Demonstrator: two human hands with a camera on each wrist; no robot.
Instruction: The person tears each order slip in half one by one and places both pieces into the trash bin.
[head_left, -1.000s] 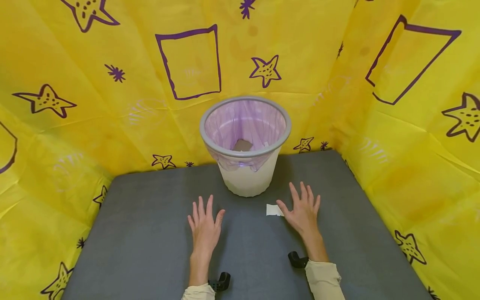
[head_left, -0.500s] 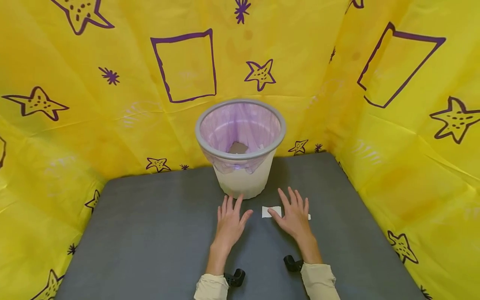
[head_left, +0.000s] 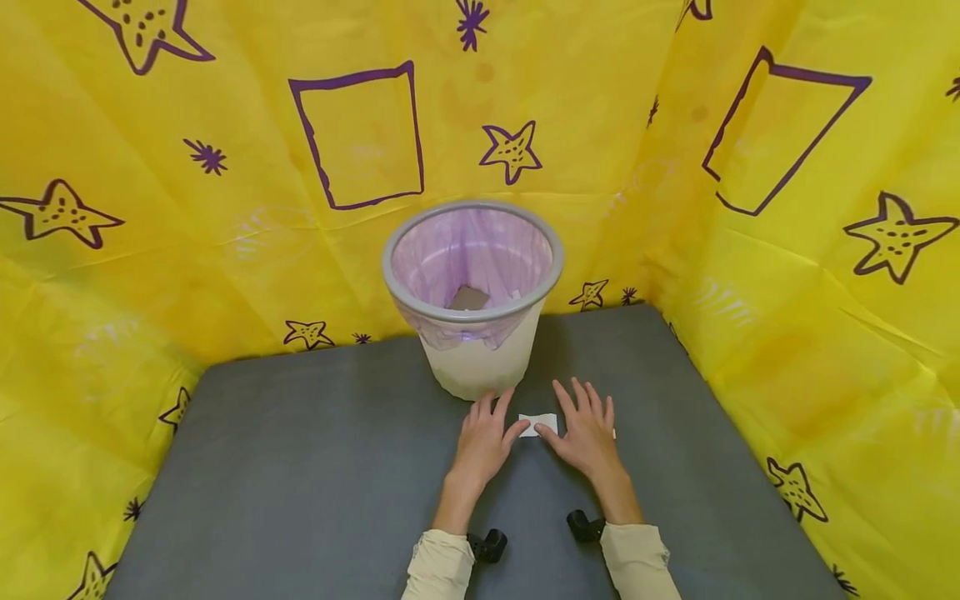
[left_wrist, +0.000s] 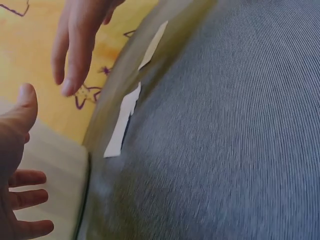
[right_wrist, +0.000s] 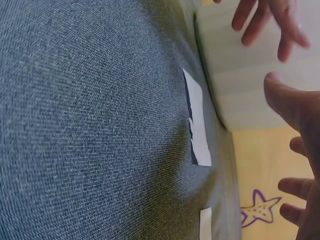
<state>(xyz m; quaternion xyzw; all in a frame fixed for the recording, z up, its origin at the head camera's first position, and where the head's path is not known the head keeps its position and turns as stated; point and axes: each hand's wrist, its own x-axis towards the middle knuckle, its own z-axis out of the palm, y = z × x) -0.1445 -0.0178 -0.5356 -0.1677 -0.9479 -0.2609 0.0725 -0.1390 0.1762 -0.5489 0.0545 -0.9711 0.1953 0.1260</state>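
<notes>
A torn piece of white paper lies flat on the grey table, between the thumbs of both hands in the head view. My left hand hovers over the table left of it, fingers spread and holding nothing. To the right, my right hand is held with its fingers apart, its thumb overlapping the paper's edge in the head view. Both wrist views show the hands raised above the paper. A second white strip lies beyond the first, mostly hidden behind the right hand in the head view.
A white waste bin with a grey rim and a purple liner stands just behind the hands. Inside it sits a brownish flat piece. Yellow cloth walls with purple drawings enclose the grey table at the back and sides.
My left hand has moved right, from left of the bin's base to beside the paper. The right hand has shifted slightly left in view, and the second strip now peeks out at its right.
</notes>
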